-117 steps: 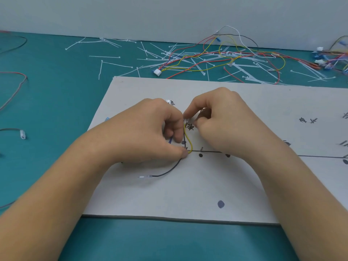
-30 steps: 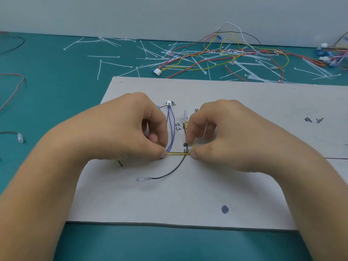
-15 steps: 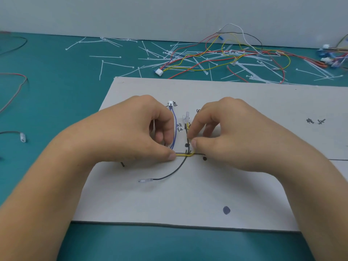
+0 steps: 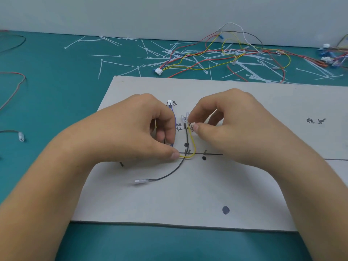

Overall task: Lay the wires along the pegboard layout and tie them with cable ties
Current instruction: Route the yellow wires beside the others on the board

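Yellow wire (image 4: 192, 146) lies on the white layout board (image 4: 188, 194), running down from its clear terminal (image 4: 185, 117) near the handwritten labels, then bending left along the drawn black line (image 4: 212, 154) to end under my left thumb. Its upper leg runs away from me and its lower leg crosswise, so the bend sits between my two hands, with the left hand (image 4: 135, 134) nearer the low end and the right hand (image 4: 231, 125) nearer the top. A black wire (image 4: 177, 168) crosses beneath it and trails toward me to a loose terminal (image 4: 141, 181).

My left fingers (image 4: 174, 155) are pressed together, pinning the yellow wire's end to the board; a blue wire (image 4: 173, 117) passes behind them. My right fingers (image 4: 195, 127) are pinched close beside the top of the yellow wire, though I cannot tell whether they actually grip it. Both wrists are arched above the board, forearms angled inward.

Loose cable ties (image 4: 113, 63) and a tangle of spare wires (image 4: 226, 55) lie scattered on the teal worktop (image 4: 47, 91) beyond the board, well apart from my hands; I judge no tie is fitted yet.
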{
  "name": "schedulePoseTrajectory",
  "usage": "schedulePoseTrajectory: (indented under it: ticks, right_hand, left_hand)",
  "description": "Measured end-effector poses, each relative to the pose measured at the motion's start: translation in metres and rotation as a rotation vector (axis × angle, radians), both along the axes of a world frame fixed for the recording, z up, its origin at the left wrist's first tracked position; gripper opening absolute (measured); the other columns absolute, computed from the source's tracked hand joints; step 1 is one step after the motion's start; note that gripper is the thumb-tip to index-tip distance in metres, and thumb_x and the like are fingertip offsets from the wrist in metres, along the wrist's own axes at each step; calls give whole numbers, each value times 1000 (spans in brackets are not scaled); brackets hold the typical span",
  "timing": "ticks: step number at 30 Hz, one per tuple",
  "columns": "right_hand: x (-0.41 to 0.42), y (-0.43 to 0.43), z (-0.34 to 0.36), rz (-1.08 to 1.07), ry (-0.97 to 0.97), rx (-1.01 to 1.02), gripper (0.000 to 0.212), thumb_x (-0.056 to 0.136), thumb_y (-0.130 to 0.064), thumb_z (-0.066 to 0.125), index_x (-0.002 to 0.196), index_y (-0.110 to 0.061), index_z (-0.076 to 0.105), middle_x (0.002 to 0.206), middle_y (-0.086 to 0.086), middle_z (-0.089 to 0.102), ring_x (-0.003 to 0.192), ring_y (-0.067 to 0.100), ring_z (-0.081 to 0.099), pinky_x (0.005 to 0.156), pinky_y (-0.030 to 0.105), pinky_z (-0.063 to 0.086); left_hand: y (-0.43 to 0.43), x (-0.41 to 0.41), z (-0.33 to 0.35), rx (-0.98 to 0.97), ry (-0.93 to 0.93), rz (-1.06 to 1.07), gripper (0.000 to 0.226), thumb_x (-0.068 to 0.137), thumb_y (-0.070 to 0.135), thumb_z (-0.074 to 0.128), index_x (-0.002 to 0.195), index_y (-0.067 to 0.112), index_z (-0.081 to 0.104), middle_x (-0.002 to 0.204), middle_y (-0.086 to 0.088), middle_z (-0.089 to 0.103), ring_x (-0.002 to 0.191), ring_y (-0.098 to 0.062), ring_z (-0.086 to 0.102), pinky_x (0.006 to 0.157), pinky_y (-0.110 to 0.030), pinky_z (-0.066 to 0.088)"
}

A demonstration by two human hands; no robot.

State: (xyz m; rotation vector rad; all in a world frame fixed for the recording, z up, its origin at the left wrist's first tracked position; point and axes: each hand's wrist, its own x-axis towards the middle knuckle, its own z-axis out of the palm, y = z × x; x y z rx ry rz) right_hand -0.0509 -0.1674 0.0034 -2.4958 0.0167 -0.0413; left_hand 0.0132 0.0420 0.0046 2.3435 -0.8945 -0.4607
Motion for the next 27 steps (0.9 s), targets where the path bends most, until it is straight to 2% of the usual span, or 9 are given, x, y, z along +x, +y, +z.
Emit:
schedulePoseTrajectory:
  ticks: [5, 7, 11, 13, 15, 18, 21, 27]
  right_hand:
    - [6, 6, -11, -37, -43, 14, 24, 91, -23, 65, 106, -41, 73, 93, -16, 66, 77, 0, 62, 62, 12, 46]
    - [8, 8, -14, -32, -59, 26, 31, 93, -18, 61, 110, -41, 72, 93, -16, 66, 74, -2, 59, 59, 7, 42]
    - [11, 10, -17, -35, -81, 4, 42, 94, -7, 54, 114, -38, 73, 95, -16, 67, 71, -15, 51, 63, -1, 35]
    - [13, 9, -18, -50, -89, 1, 36, 94, -9, 57, 111, -35, 75, 87, -18, 66, 69, -20, 50, 63, -4, 34]
    - [14, 8, -19, -70, -96, -8, 27, 94, -15, 62, 106, -34, 77, 78, -22, 62, 66, -18, 52, 60, -4, 34]
    - [15, 7, -18, -85, -100, -15, 18, 92, -18, 67, 99, -32, 77, 79, -19, 65, 69, -9, 56, 59, -3, 36]
    - [17, 6, -17, -95, -95, -22, 13, 90, -17, 70, 91, -28, 76, 77, -13, 68, 73, -2, 60, 60, 4, 41]
    - [15, 7, -17, -116, -80, -38, 10, 87, -18, 71, 79, -25, 72, 65, -13, 60, 62, -2, 55, 50, 4, 37]
  left_hand:
    - [-6, -3, -3, 20, -15, 1, 20, 68, 44, 88, 74, 30, 74, 67, 16, 65, 53, -3, 54, 51, -14, 44]
    - [-8, -4, -3, 16, -31, 1, 19, 69, 43, 88, 73, 30, 74, 65, 15, 64, 53, -3, 54, 51, -15, 44]
    - [-10, -5, -4, 12, -36, 2, 19, 69, 42, 88, 71, 31, 74, 64, 14, 64, 52, -4, 53, 50, -16, 43]
    - [-11, -5, -4, 4, -27, 5, 18, 69, 42, 88, 70, 31, 74, 63, 14, 64, 52, -3, 53, 49, -15, 42]
    - [-13, -6, -4, -2, -29, 6, 18, 69, 41, 88, 70, 31, 73, 63, 16, 64, 53, -3, 54, 49, -14, 42]
    - [-14, -6, -5, -7, -36, 10, 18, 68, 42, 88, 71, 31, 73, 65, 15, 65, 53, -3, 54, 50, -13, 41]
    - [-13, -5, -5, -9, -31, 10, 19, 68, 42, 88, 73, 30, 74, 66, 13, 66, 52, -3, 52, 50, -15, 41]
    - [-13, -5, -5, -16, -21, 12, 19, 68, 42, 88, 73, 30, 73, 65, 13, 65, 51, -2, 52, 49, -13, 39]
